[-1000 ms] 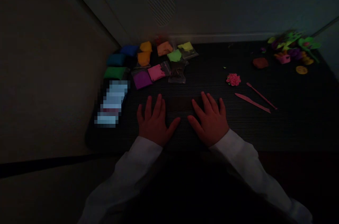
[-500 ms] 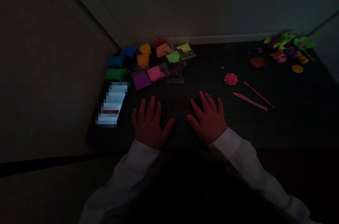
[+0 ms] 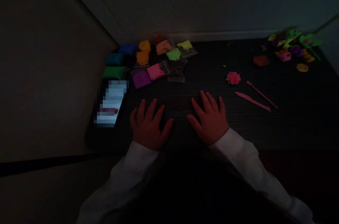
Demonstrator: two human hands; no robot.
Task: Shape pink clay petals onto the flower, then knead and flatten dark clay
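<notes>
My left hand (image 3: 148, 127) lies palm down on the dark table (image 3: 182, 132), its fingers spread and nothing in them. To its left is a lit phone (image 3: 111, 104) with a blurred screen. My right hand (image 3: 210, 120) also rests flat with fingers apart. Between the fingertips of both hands there is a dim, dark rectangular patch (image 3: 178, 102); I cannot make out what it is. Right of my right hand lie a pink modelling knife (image 3: 253, 101) and a thin pink stick tool (image 3: 262, 94). A pink clay flower (image 3: 233, 78) sits just beyond them.
Several bags of coloured clay, among them a purple one (image 3: 141, 78) and a green one (image 3: 114, 72), fill the back left. A reddish-brown lump (image 3: 261, 60) and a pile of colourful clay pieces (image 3: 293, 46) occupy the back right. A pale panel (image 3: 238, 12) stands behind the table.
The view has shifted slightly. My left hand's fingers are spread a little wider; my right hand stays flat in nearly the same place. The scene looks slightly darker.
</notes>
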